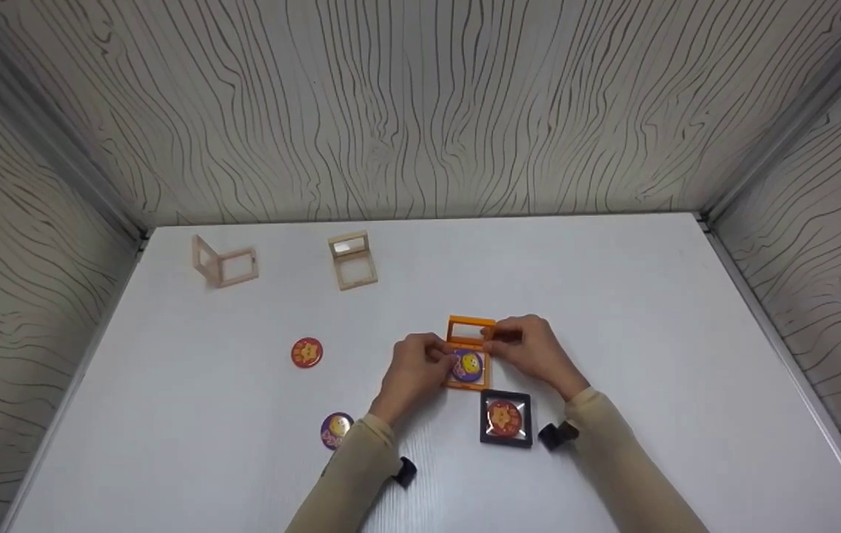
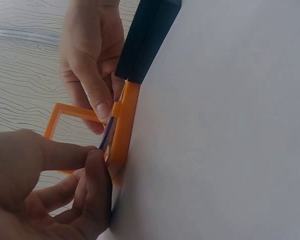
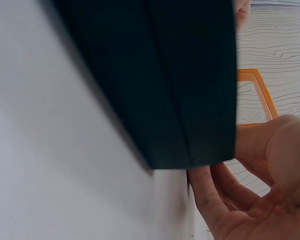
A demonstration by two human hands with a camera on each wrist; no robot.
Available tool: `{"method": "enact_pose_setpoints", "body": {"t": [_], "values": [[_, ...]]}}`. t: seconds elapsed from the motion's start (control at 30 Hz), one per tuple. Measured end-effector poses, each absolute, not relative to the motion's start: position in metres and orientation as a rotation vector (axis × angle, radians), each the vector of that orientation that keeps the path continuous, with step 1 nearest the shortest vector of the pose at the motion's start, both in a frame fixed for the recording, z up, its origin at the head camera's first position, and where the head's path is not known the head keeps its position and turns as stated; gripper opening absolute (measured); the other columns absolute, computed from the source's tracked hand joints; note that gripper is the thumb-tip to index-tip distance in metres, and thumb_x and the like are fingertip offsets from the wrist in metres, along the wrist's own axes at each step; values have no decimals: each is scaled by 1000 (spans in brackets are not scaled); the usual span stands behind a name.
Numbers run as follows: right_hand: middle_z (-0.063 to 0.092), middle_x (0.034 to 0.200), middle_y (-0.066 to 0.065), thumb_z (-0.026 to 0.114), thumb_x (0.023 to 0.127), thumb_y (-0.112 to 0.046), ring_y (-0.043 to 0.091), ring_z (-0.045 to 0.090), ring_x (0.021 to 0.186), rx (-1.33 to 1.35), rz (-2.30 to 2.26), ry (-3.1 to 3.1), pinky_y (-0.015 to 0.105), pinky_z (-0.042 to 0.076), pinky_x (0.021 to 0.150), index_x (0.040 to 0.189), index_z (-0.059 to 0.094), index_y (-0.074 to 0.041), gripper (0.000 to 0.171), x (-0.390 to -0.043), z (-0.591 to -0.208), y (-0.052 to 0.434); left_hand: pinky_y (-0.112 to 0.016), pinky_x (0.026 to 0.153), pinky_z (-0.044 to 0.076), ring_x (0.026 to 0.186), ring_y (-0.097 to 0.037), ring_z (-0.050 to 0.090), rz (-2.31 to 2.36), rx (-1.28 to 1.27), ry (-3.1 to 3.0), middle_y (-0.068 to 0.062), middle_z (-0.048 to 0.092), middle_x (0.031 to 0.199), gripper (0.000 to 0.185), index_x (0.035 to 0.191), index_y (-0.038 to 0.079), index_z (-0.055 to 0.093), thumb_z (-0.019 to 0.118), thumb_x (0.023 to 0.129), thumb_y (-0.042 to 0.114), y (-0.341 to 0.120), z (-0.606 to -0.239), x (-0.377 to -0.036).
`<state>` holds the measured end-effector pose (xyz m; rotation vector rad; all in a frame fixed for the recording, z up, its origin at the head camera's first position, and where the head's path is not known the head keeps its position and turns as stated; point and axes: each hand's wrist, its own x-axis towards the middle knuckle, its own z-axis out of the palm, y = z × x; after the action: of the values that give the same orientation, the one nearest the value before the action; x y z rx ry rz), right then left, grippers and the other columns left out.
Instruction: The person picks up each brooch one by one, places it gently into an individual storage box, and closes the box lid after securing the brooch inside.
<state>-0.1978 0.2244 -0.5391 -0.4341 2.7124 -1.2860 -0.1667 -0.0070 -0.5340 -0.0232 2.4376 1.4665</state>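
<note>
An orange hinged display frame (image 1: 454, 383) lies on the table with its windowed lid raised. On its lower half rests a round purple badge (image 1: 469, 365) with a yellow figure. My left hand (image 1: 414, 372) pinches the badge's left edge between thumb and finger; the left wrist view shows the badge's thin edge (image 2: 106, 134) slightly tilted over the frame. At the hinge side, my right hand (image 1: 533, 349) holds the frame, thumb by the hinge and fingers partly hidden behind it. Just in front sits a closed black display frame (image 1: 507, 443) with a red star badge (image 1: 503, 418) inside.
Left of my hands lie a red star badge (image 1: 307, 353) and another purple badge (image 1: 336, 429), partly beside my left sleeve. Toward the back left stand two opened frames, a pale pink one (image 1: 240, 282) and a beige one (image 1: 357, 285). Patterned walls bound the white table.
</note>
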Motion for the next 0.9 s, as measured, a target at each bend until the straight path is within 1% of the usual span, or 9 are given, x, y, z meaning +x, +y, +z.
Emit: {"method": "enact_pose_setpoints", "body": {"t": [0.17, 0.43, 0.53, 0.67, 0.8, 0.9], "values": [[81, 110, 7, 83, 93, -17, 27, 74, 104, -470, -1269, 2727, 51, 55, 99, 109, 84, -11, 16, -198, -539, 224, -28, 71, 54, 81, -12, 65, 1468, -34, 2436, 2, 70, 91, 6, 101, 14, 76, 76, 99, 19, -7, -535, -166], [81, 107, 6, 81, 95, -13, 27, 73, 105, -407, -1267, 2706, 52, 55, 101, 106, 84, -12, 11, -198, -538, 224, -28, 73, 53, 81, -13, 63, 1466, -16, 2471, 1, 68, 90, 4, 100, 15, 75, 76, 100, 19, -7, -535, -166], [82, 107, 6, 82, 95, -14, 28, 74, 104, -431, -1258, 2727, 52, 55, 100, 106, 84, -11, 12, -199, -538, 225, -28, 74, 53, 83, -13, 63, 1468, -17, 2465, 1, 68, 91, 4, 101, 16, 75, 77, 100, 20, -7, -535, -167], [82, 107, 7, 83, 94, -15, 28, 74, 102, -471, -1252, 2746, 50, 56, 98, 107, 84, -10, 15, -200, -539, 226, -29, 74, 53, 83, -13, 63, 1479, -18, 2444, 1, 68, 92, 6, 100, 15, 75, 77, 100, 20, -7, -535, -167], [81, 106, 6, 82, 94, -16, 25, 74, 101, -473, -1250, 2737, 50, 56, 97, 107, 83, -11, 14, -200, -540, 225, -28, 71, 52, 81, -13, 63, 1492, -15, 2435, 0, 68, 91, 5, 100, 14, 75, 76, 100, 19, -8, -534, -167], [81, 104, 3, 82, 95, -17, 22, 73, 99, -455, -1230, 2723, 46, 57, 96, 107, 83, -12, 13, -199, -539, 225, -28, 71, 52, 82, -13, 63, 1495, -11, 2432, 0, 68, 93, 5, 103, 14, 74, 76, 100, 17, -10, -534, -167]]}}
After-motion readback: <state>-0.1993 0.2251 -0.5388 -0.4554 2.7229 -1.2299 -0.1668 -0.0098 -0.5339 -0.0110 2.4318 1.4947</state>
